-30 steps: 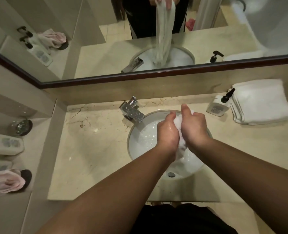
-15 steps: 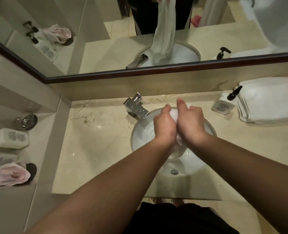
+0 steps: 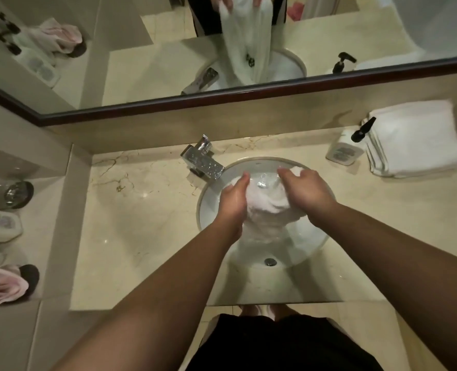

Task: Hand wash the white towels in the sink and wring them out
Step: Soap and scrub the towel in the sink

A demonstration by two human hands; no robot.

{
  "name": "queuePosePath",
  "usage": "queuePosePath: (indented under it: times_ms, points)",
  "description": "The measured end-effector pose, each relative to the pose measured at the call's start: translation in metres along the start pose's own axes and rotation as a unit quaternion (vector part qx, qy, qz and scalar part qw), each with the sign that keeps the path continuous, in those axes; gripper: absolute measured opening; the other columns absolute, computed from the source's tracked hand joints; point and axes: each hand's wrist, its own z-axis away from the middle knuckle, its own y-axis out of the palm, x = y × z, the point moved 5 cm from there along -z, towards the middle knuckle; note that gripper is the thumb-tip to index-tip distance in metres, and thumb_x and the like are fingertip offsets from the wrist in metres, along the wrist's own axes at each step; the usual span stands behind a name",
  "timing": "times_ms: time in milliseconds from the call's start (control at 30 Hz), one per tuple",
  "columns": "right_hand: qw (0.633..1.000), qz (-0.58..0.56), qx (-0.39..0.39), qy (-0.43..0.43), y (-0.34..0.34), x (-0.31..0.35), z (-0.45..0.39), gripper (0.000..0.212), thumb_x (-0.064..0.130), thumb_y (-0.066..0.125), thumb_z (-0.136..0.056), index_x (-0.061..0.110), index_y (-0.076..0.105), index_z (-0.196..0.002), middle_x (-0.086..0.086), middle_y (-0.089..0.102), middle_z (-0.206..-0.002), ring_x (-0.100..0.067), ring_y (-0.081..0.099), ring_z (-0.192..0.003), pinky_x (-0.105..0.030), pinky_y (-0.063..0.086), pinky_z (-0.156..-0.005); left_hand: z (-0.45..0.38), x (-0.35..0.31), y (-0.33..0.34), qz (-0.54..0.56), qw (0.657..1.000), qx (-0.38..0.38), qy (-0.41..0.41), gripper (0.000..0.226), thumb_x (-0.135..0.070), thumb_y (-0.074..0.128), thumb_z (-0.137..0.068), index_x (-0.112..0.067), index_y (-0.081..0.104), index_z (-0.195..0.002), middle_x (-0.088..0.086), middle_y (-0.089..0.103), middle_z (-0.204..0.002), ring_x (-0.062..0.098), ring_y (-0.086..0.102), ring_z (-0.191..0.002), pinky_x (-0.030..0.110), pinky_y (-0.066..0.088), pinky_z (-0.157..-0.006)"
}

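Hands apart now | L hand [image 3: 232,200] + R hand [image 3: 306,190] grip towel [image 3: 265,202] over sink [image 3: 208,199]

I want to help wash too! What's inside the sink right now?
Inside the sink is a wet white towel, held by the left hand and right hand. The overflow hole shows near the front. The towel covers the bottom.
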Motion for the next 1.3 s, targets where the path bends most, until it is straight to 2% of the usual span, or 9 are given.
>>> queuePosePath:
  times_ms: [167, 433, 567, 733, 833, 1000, 1133, 1200, 1300]
  points:
    - [0.990, -0.066, 0.002, 0.128, 0.014, -0.077, -0.044, 0.017, 0.021, 0.058, -0.091, 0.006, 0.051, -0.095, -0.007, 0.046, -0.080, -0.019, 0.043, -0.065, -0.030, 0.032, -0.056, -0.048, 0.037, -0.017, -0.128, 0.991, -0.021, -0.027, 0.046, -0.039, 0.068, -0.090, -0.003, 0.056, -0.116, 0.007, 0.060, -0.108, 0.019, 0.058, -0.089, 0.029, 0.043, -0.066]
    - [0.985, -0.106, -0.006, 0.134, 0.043, -0.137, -0.132, 0.022, 0.009, 0.065, -0.077, 0.012, 0.044, -0.083, -0.011, 0.042, -0.083, -0.024, 0.042, -0.078, -0.037, 0.032, -0.064, -0.127, 0.069, -0.012, -0.160, 0.984, -0.044, -0.061, 0.052, -0.031, 0.065, -0.092, -0.004, 0.048, -0.132, 0.007, 0.055, -0.120, 0.027, 0.055, -0.108, 0.034, 0.045, -0.089]
    - [0.981, -0.147, -0.012, 0.128, 0.055, -0.154, -0.161, 0.041, 0.031, 0.068, -0.082, 0.003, 0.064, -0.112, -0.008, 0.062, -0.099, -0.020, 0.059, -0.081, -0.030, 0.045, -0.068, -0.169, 0.077, -0.014, -0.160, 0.987, -0.015, -0.026, 0.021, -0.022, 0.074, -0.086, -0.013, 0.055, -0.089, 0.005, 0.062, -0.095, 0.024, 0.057, -0.092, 0.034, 0.045, -0.079]
    - [0.991, 0.052, 0.050, 0.115, 0.074, -0.185, -0.186, 0.054, 0.040, 0.059, -0.096, 0.003, 0.058, -0.135, -0.013, 0.057, -0.141, -0.030, 0.055, -0.125, -0.035, 0.041, -0.105, -0.203, 0.126, -0.020, -0.264, 0.964, -0.011, -0.032, 0.067, -0.029, 0.075, -0.084, -0.012, 0.050, -0.143, 0.008, 0.056, -0.140, 0.028, 0.056, -0.127, 0.040, 0.046, -0.106]
    - [0.978, 0.151, 0.106, 0.100, 0.096, -0.207, -0.197, 0.061, 0.045, 0.058, -0.096, 0.005, 0.049, -0.142, -0.013, 0.053, -0.143, -0.030, 0.053, -0.126, -0.030, 0.039, -0.093, -0.220, 0.154, -0.023, -0.373, 0.928, -0.011, 0.002, 0.075, -0.046, 0.073, -0.075, -0.009, 0.054, -0.138, 0.012, 0.061, -0.134, 0.030, 0.058, -0.123, 0.042, 0.048, -0.104]
    - [0.965, 0.239, 0.094, 0.051, 0.118, -0.221, -0.212, 0.048, 0.045, 0.064, -0.092, 0.009, 0.058, -0.124, -0.009, 0.063, -0.117, -0.031, 0.059, -0.110, -0.035, 0.043, -0.085, -0.238, 0.164, -0.014, -0.503, 0.854, -0.009, 0.132, 0.031, -0.034, 0.064, -0.092, -0.008, 0.067, -0.109, 0.011, 0.069, -0.107, 0.031, 0.063, -0.103, 0.038, 0.048, -0.088]
    - [0.981, 0.185, 0.052, 0.017, 0.126, -0.210, -0.213, 0.026, 0.036, 0.060, -0.095, 0.022, 0.055, -0.073, 0.005, 0.056, -0.075, -0.016, 0.053, -0.074, -0.026, 0.036, -0.060, -0.233, 0.165, -0.005, -0.302, 0.951, -0.010, 0.074, 0.032, -0.032, 0.048, -0.094, -0.005, 0.063, -0.101, 0.010, 0.066, -0.103, 0.024, 0.058, -0.094, 0.035, 0.046, -0.087]
    - [0.996, -0.030, 0.027, 0.083, 0.127, -0.209, -0.206, 0.020, 0.028, 0.059, -0.095, 0.017, 0.062, -0.078, 0.004, 0.058, -0.071, -0.012, 0.052, -0.066, -0.022, 0.038, -0.055, -0.232, 0.169, -0.007, -0.088, 0.994, -0.023, -0.052, 0.026, -0.026, 0.058, -0.094, -0.003, 0.067, -0.101, 0.009, 0.069, -0.101, 0.022, 0.062, -0.091, 0.034, 0.049, -0.086]
    - [0.939, -0.251, 0.056, 0.229, 0.128, -0.226, -0.194, 0.022, 0.031, 0.064, -0.092, 0.010, 0.068, -0.098, -0.010, 0.070, -0.089, -0.024, 0.066, -0.080, -0.032, 0.055, -0.076, -0.221, 0.186, -0.005, 0.084, 0.973, 0.056, -0.207, 0.061, -0.036, 0.079, -0.081, -0.005, 0.063, -0.130, 0.015, 0.070, -0.123, 0.030, 0.068, -0.112, 0.049, 0.050, -0.103]
